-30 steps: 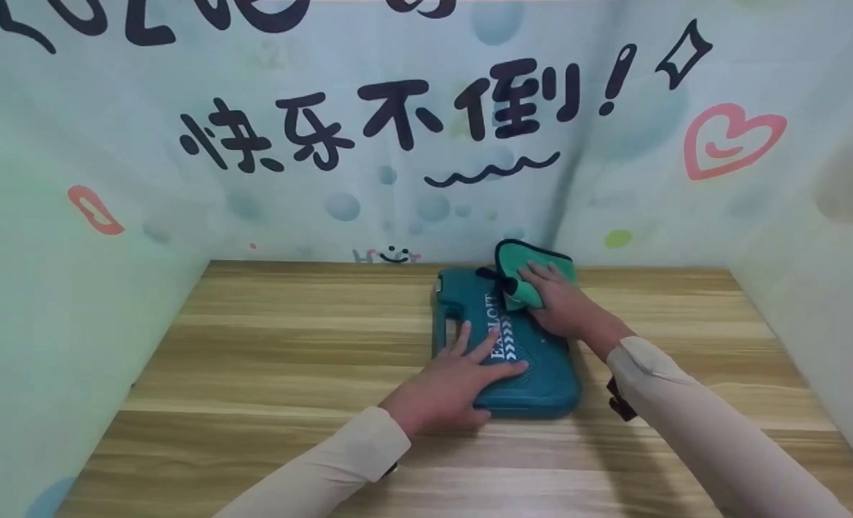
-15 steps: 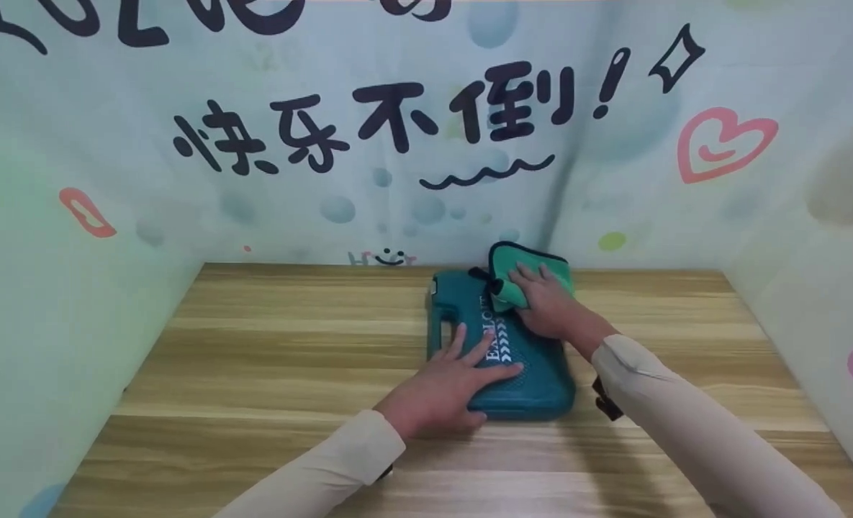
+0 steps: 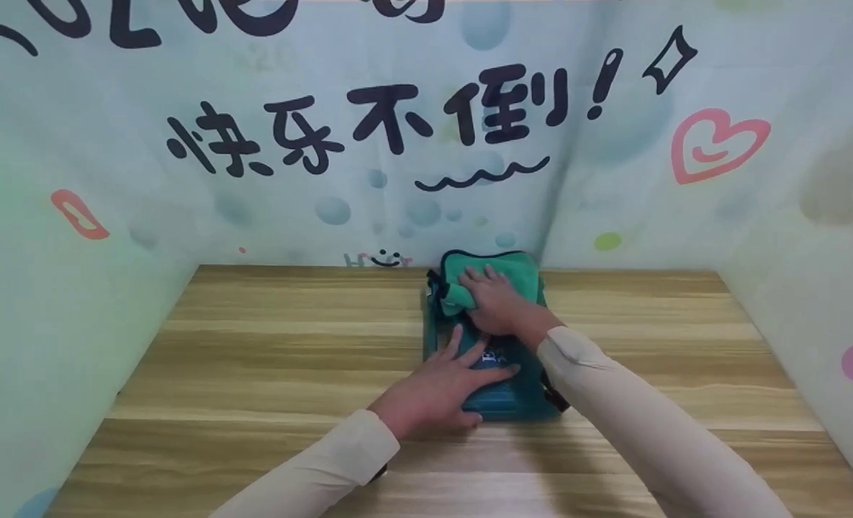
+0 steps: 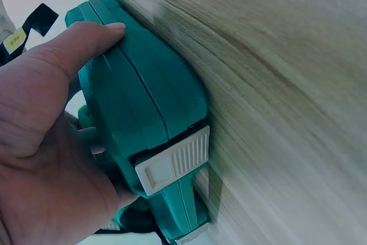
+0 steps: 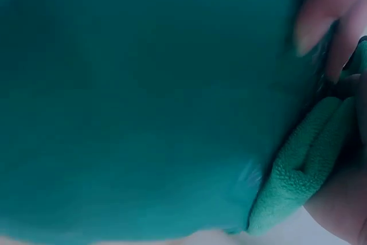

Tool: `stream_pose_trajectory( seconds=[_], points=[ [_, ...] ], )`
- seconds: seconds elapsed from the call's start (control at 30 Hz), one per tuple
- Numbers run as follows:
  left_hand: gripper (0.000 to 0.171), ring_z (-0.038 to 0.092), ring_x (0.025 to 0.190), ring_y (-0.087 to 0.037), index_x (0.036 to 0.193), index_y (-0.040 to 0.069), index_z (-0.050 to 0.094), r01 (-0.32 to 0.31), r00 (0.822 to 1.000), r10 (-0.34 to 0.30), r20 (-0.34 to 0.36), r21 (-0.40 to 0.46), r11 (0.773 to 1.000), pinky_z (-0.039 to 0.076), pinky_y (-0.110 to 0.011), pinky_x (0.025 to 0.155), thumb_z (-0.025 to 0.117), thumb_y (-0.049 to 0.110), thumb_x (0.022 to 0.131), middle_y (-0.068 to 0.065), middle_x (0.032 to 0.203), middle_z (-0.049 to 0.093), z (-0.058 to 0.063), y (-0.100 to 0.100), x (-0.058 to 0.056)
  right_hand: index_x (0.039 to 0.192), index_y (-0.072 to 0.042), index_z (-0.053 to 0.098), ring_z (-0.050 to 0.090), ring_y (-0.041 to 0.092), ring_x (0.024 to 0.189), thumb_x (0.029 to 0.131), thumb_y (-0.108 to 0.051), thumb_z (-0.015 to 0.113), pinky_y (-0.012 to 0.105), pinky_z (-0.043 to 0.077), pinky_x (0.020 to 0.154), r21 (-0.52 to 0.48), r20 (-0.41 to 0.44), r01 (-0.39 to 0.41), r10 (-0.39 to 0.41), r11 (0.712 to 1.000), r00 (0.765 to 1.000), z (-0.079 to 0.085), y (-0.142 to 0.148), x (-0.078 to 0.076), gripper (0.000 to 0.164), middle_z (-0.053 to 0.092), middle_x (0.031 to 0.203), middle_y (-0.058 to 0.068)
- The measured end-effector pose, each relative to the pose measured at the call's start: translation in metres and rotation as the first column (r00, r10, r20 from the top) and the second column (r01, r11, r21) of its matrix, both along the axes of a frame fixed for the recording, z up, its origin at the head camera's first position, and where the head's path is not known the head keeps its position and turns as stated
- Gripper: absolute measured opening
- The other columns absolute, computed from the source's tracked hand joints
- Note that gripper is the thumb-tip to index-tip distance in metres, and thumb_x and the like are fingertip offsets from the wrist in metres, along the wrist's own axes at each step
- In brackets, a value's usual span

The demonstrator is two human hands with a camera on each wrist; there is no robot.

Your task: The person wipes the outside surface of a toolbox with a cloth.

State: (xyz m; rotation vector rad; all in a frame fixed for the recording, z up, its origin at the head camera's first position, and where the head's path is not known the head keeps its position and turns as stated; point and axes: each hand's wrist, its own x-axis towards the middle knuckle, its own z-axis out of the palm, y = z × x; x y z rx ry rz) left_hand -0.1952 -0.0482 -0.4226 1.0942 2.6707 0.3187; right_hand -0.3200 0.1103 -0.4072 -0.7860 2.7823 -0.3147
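Note:
A teal plastic tool case (image 3: 523, 392) lies flat on the wooden table, its white lettering mostly covered. My left hand (image 3: 430, 392) is spread over its near left part, fingers straight on the lid; in the left wrist view the thumb (image 4: 94, 34) presses its side near a grey latch (image 4: 175, 162). At the far end of the lid, my right hand (image 3: 499, 302) holds a green cloth (image 3: 516, 267) with dark edging against the case. One fold of the cloth hides the right thumb. The right wrist view shows bunched cloth (image 5: 304, 167) beside the palm.
The wood-grain table (image 3: 275, 360) extends on both sides of the case. A printed fabric backdrop (image 3: 368, 173) rises directly behind the case, with pale side walls (image 3: 44, 324) left and right. My forearms in beige sleeves reach in from the front.
My right hand has moved the cloth leftward across the far end of the lid, covering more of the lettering. The left hand keeps its place on the case.

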Motion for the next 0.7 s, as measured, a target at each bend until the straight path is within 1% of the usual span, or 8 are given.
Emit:
stream_pose_trajectory(
  seconds=[0.13,0.27,0.33,0.43,0.57,0.7],
  points=[
    [0.077,-0.003,0.149,-0.047,0.161,0.036,0.031,0.029,0.999,-0.029,-0.026,-0.005,1.000,0.023,-0.057,0.115,0.073,0.034,0.096,-0.013,0.168,0.005,-0.001,-0.001,-0.001,0.159,0.001,0.027,0.008,0.046,0.149,0.105,-0.013,0.049,0.056,0.010,0.118,0.013,0.017,-0.017,0.017,1.000,1.000,0.002,-0.015,-0.003,0.060,0.018,0.165,0.020],
    [0.076,-0.002,0.150,-0.043,0.161,0.037,0.030,0.028,1.000,-0.028,-0.013,0.002,1.000,0.023,-0.058,0.115,0.072,0.035,0.097,-0.010,0.169,0.003,-0.001,-0.002,-0.001,0.160,-0.001,0.026,0.008,0.045,0.150,0.105,-0.014,0.048,0.054,0.010,0.119,0.015,0.004,-0.034,0.034,0.999,0.999,0.000,-0.022,-0.005,0.060,0.018,0.165,0.018],
    [0.076,-0.004,0.150,-0.044,0.161,0.038,0.029,0.018,1.000,-0.018,0.003,0.010,1.000,0.025,-0.058,0.114,0.071,0.035,0.097,-0.009,0.169,0.002,-0.001,-0.003,-0.001,0.160,-0.001,0.026,0.009,0.044,0.150,0.105,-0.014,0.048,0.054,0.010,0.119,0.009,-0.014,-0.043,0.043,0.999,0.999,-0.001,-0.023,-0.005,0.060,0.019,0.165,0.018],
    [0.076,-0.005,0.150,-0.044,0.161,0.039,0.029,0.012,1.000,-0.012,0.010,0.010,1.000,0.025,-0.059,0.113,0.071,0.034,0.097,-0.008,0.169,0.001,-0.001,-0.003,-0.001,0.159,-0.001,0.026,0.009,0.044,0.150,0.105,-0.015,0.049,0.054,0.010,0.119,-0.011,-0.035,-0.054,0.054,0.998,0.998,-0.004,-0.023,-0.006,0.061,0.020,0.165,0.018],
    [0.077,-0.004,0.149,-0.046,0.161,0.039,0.029,0.016,1.000,-0.016,-0.013,0.000,1.000,0.024,-0.058,0.114,0.072,0.035,0.097,-0.009,0.169,0.001,-0.002,-0.003,-0.001,0.159,-0.001,0.027,0.011,0.045,0.149,0.103,-0.015,0.050,0.054,0.011,0.119,-0.038,-0.055,-0.063,0.061,0.997,0.997,-0.005,-0.022,-0.005,0.062,0.021,0.165,0.018],
    [0.077,-0.004,0.149,-0.046,0.161,0.038,0.028,0.032,0.999,-0.032,-0.024,0.007,0.999,0.024,-0.057,0.114,0.071,0.037,0.097,-0.010,0.169,0.001,-0.005,-0.004,-0.002,0.159,-0.001,0.026,0.011,0.045,0.149,0.103,-0.015,0.051,0.054,0.012,0.119,-0.036,-0.053,-0.065,0.063,0.997,0.997,-0.006,-0.019,-0.004,0.064,0.020,0.165,0.017]
  ],
)
